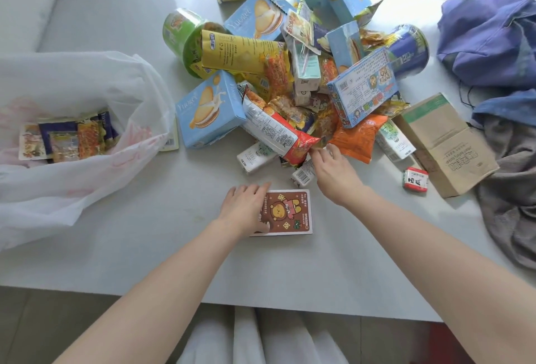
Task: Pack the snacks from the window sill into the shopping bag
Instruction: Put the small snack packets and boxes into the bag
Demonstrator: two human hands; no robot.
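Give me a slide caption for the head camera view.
Left hand on a brown bear box, right hand at the snack pile.

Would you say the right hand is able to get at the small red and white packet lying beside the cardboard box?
Probably yes. The small red and white packet lies alone on the bare sill, just right of the right hand and close to the cardboard box, with nothing lying between hand and packet.
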